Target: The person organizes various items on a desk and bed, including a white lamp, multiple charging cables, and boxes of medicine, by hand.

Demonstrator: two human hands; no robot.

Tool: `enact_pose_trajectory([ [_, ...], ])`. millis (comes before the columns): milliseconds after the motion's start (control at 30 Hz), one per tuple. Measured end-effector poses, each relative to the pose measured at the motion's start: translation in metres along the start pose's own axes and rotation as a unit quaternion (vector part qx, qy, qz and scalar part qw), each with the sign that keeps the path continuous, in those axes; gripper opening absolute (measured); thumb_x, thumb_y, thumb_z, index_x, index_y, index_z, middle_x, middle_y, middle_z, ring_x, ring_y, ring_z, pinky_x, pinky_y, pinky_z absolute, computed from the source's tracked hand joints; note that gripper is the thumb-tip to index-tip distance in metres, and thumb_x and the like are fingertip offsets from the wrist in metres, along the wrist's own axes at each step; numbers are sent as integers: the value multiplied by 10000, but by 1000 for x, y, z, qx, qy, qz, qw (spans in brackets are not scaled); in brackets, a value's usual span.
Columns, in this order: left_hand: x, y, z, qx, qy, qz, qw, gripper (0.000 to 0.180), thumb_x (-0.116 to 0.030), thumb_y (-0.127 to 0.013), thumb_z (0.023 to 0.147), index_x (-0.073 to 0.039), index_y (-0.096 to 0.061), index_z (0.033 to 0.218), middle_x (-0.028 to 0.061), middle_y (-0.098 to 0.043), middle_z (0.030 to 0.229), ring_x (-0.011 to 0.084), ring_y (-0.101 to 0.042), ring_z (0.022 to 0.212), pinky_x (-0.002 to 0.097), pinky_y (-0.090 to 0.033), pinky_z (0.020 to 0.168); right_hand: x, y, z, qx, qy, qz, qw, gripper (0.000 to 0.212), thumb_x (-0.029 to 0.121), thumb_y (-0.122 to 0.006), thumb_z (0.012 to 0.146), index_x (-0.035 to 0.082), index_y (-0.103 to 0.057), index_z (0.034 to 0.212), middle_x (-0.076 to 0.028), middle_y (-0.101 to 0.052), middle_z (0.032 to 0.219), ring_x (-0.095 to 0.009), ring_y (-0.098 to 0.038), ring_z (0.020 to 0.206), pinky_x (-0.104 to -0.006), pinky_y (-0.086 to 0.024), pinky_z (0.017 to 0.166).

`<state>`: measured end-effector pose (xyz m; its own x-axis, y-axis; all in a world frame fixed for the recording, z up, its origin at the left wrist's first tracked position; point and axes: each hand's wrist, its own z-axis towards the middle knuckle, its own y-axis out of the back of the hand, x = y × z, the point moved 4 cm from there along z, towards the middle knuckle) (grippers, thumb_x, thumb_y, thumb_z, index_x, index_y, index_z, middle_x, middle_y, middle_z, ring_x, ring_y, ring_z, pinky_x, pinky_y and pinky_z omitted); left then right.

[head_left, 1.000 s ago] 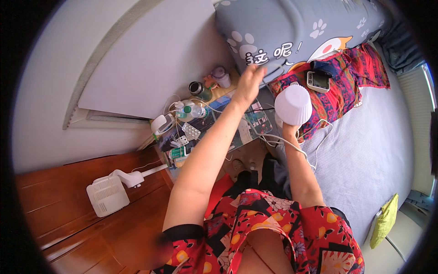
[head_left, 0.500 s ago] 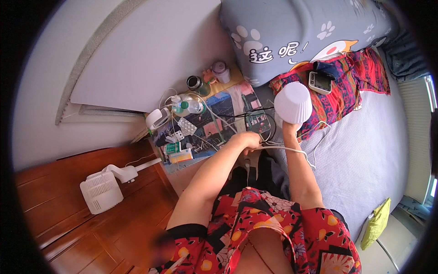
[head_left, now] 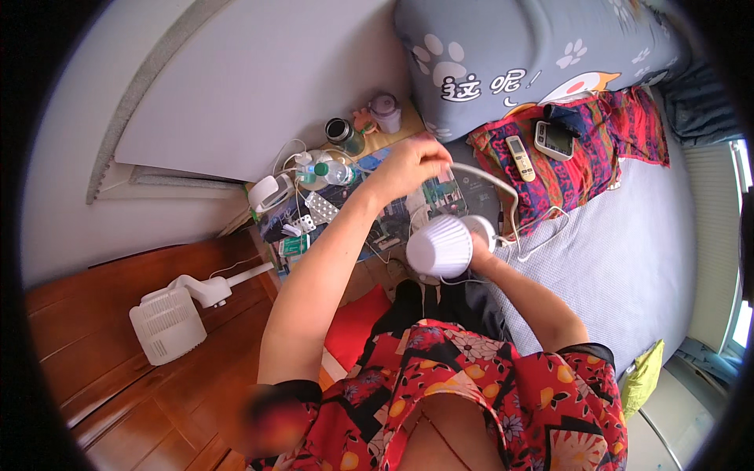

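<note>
A small table lamp [head_left: 437,248] with a white pleated shade is held in front of my lap, tilted so the shade faces left. My right hand [head_left: 481,256] is closed around it beside its round white base [head_left: 479,228]. Above the table, my left hand [head_left: 410,166] pinches a white cord [head_left: 509,191]. From there the cord arcs right and loops down onto the bed. The table [head_left: 271,226] below is covered with a printed mat and partly hidden by my left arm and the lamp.
On the table are a green-capped bottle [head_left: 338,173], a dark open flask [head_left: 342,133], a lilac lidded cup [head_left: 386,115] and pill packs [head_left: 320,206]. A remote [head_left: 520,158] and a blood pressure monitor [head_left: 554,140] lie on a patterned red cushion on the bed [head_left: 628,235].
My right hand has brought the lamp down and left from over the cushion, uncovering the remote. My left hand has risen over the table with the cord.
</note>
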<state>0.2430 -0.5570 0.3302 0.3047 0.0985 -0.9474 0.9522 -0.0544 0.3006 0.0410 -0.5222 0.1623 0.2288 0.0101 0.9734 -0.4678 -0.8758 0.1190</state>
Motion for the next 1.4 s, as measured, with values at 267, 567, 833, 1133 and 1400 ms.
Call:
enact_pose_trajectory([
  [267,47,-17,-6,-36,23,16,999,268,-70,-524,845,-48,-593,1103,-15,-538,692,83,-496,586,239,-420,547,32,-13,-63,-44,-59,42,996,423,181,-525,892,38,-416,1275,-115,-540,1170,-255,-514,1092,-375,-417,922],
  [567,143,-42,-91,27,99,139,985,176,-88,-467,851,-38,-575,981,102,-600,671,186,-608,580,336,-470,551,104,99,-208,-328,-106,-7,939,436,189,-523,894,39,-405,1286,-117,-529,1187,-257,-504,1106,-378,-409,933],
  [833,193,-70,-155,-48,193,256,946,133,-213,-544,846,-90,-571,891,160,-627,802,369,-606,784,480,-463,649,141,142,-251,-491,-49,-30,870,447,197,-521,895,40,-396,1295,-118,-519,1202,-258,-494,1119,-381,-402,943],
  [1133,108,-73,-108,-138,97,260,951,113,-182,-582,839,-81,-567,793,96,-600,736,307,-604,698,415,-468,597,146,173,-216,-491,-32,-38,870,459,206,-518,897,41,-385,1305,-120,-508,1218,-260,-484,1133,-384,-394,954],
  [1400,53,-47,5,-209,-109,123,964,202,-31,-591,788,-69,-577,986,130,-585,1064,305,-578,956,377,-468,801,118,173,-183,-429,-66,8,901,471,213,-516,899,42,-376,1314,-122,-498,1233,-262,-474,1145,-387,-387,963],
])
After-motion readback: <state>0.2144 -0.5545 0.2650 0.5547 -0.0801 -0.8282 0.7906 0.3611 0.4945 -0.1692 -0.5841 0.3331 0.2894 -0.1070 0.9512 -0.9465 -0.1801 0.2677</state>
